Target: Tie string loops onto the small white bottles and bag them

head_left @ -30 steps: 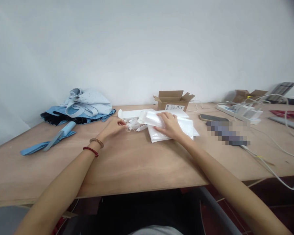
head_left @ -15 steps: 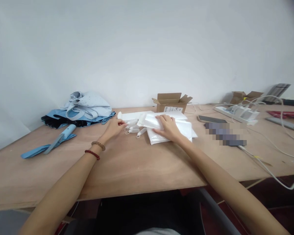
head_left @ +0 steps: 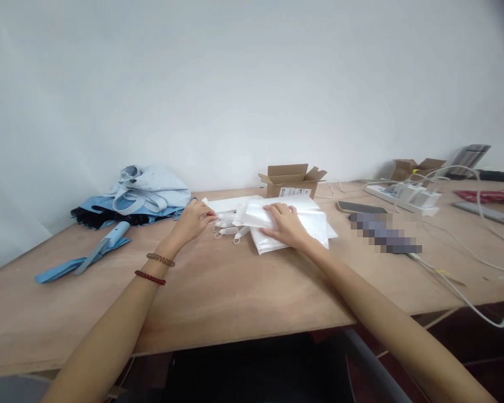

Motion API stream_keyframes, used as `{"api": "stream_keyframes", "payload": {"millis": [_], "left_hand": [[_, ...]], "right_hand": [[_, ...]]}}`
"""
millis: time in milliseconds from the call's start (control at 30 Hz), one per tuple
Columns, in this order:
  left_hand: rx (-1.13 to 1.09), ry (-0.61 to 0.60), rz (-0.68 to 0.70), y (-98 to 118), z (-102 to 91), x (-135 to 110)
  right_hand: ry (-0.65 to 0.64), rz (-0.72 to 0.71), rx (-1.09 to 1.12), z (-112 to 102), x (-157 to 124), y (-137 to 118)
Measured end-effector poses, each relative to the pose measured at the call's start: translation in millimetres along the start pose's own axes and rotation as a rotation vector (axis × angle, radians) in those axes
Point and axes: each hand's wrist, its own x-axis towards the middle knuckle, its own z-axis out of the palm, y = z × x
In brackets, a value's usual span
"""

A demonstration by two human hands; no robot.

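My left hand (head_left: 195, 220) is closed in a pinch at the left end of a small white looped piece (head_left: 227, 216); its fingertips cover that end. Several more such white pieces (head_left: 227, 230) with thin cord loops lie just below and to the right. My right hand (head_left: 288, 225) grips a flat white plastic packet (head_left: 255, 214), fingers over its top and thumb at its lower edge. Beneath it rests a larger, shiny white plastic package (head_left: 315, 228) on the wooden table (head_left: 218, 296). A long white strip-like packet (head_left: 233, 204) lies behind the pieces.
An open cardboard box (head_left: 292, 180) stands behind the packages. To the left are a blue umbrella (head_left: 96, 252) and a pale blue cloth bag (head_left: 155, 187). On the right lie a phone (head_left: 361, 207), a blurred-out item (head_left: 384, 232), a power strip (head_left: 382, 193) and loose white cables (head_left: 457, 285).
My left hand's wrist and back have risen slightly, with the fingertips still at the small white pieces. My right hand keeps its place on the packet. The view has shifted slightly.
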Motion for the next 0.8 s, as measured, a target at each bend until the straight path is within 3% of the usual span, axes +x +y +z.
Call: {"api": "stream_keyframes", "payload": {"millis": [233,433,633,800], "left_hand": [[-0.087,-0.102,-0.013,18.0,29.7,-6.9],[-0.214,-0.024,-0.074,51.2,54.3,-12.3],[-0.333,-0.086,-0.048,70.4,55.3,-15.2],[-0.465,0.104,-0.303,54.7,48.6,-11.6]], "right_hand": [[-0.046,-0.12,0.036,0.4,-1.8,-2.7],[-0.053,-0.15,0.049,0.9,-3.1,-3.9],[-0.049,-0.172,0.072,-1.0,-3.0,-6.4],[-0.011,-0.161,0.091,-3.4,-2.1,-4.7]]}}
